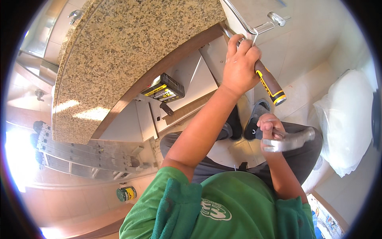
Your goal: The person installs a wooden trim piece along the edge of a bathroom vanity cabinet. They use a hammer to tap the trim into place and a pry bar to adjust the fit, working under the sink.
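My left hand [240,67] is wrapped round a chisel [271,83] with a brown and yellow handle. The handle's end points down and right, toward my lap. Its metal blade runs up from my fingers to the corner where the wooden edge strip [167,59] meets the white panel. The blade's tip is too small to make out. Lower down, in front of my thigh, my right hand [272,125] grips a hammer [288,142]. The metal head lies near my right knee, apart from the chisel; most of its handle is hidden.
A speckled granite countertop [131,44] fills the upper left. Beneath it, a black and yellow can [165,88] lies by white panels. A chrome rail [267,27] is close to my left hand. Around me are a ladder [83,153], a small green tin [126,193] and a white plastic bag [344,119].
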A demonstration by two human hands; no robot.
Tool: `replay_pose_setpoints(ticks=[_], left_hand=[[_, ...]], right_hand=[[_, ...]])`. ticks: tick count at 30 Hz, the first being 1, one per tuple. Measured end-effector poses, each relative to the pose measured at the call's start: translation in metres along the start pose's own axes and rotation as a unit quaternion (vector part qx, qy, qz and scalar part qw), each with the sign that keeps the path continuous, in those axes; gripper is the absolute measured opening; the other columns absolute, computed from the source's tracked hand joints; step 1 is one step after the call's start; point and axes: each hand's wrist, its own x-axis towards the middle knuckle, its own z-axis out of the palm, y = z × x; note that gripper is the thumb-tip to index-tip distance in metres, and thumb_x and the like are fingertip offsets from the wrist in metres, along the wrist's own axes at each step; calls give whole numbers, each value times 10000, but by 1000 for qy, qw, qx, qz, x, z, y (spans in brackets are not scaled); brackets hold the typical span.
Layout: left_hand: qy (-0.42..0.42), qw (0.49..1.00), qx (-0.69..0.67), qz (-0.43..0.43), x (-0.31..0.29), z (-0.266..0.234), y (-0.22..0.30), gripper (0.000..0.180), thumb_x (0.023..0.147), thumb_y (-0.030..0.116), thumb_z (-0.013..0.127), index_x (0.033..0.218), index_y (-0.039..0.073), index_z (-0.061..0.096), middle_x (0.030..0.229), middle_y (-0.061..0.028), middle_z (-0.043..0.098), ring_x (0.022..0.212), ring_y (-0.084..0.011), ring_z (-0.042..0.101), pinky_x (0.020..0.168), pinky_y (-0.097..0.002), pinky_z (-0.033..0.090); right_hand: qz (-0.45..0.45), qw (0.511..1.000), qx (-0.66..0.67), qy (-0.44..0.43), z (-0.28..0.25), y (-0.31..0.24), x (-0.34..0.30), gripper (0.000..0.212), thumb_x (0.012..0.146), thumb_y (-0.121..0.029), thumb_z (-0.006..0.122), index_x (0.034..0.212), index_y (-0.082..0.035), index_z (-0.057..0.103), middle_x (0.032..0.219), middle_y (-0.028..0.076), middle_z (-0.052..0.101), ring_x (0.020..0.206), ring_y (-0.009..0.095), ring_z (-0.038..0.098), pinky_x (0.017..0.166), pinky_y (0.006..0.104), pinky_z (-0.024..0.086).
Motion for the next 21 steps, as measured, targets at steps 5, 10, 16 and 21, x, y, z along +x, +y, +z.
replay_pose_setpoints(ticks=[5,10,16,21], left_hand=[[8,1000,1,0,1,1,2,320,654,-36,713,914,101,587,1083,-105,603,1193,-456,475,1009,-517,439],[6,1000,-7,3,0,2,-1,332,642,-30,721,916,105,591,1084,-107,600,1194,-455,471,1002,-515,442],[6,1000,6,-6,0,4,3,341,639,-37,713,924,107,595,1090,-107,593,1200,-456,460,1005,-516,438],[7,1000,3,-3,-1,4,2,344,639,-40,715,927,106,596,1097,-106,591,1209,-462,456,1012,-524,434]], right_hand=[[177,982,-64,-19,-7,20,-7,193,1051,-174,593,925,-38,539,851,52,539,795,152,505,759,318,455],[71,997,-9,2,-2,10,1,255,1068,-206,571,877,-44,524,809,42,525,763,153,504,748,332,453],[209,977,-31,-28,-7,18,-1,295,1084,-241,551,872,-37,527,803,37,522,767,149,510,749,317,454],[125,992,-4,27,-3,16,-3,212,1047,-160,595,894,-13,596,846,7,612,759,60,521,669,254,428]])
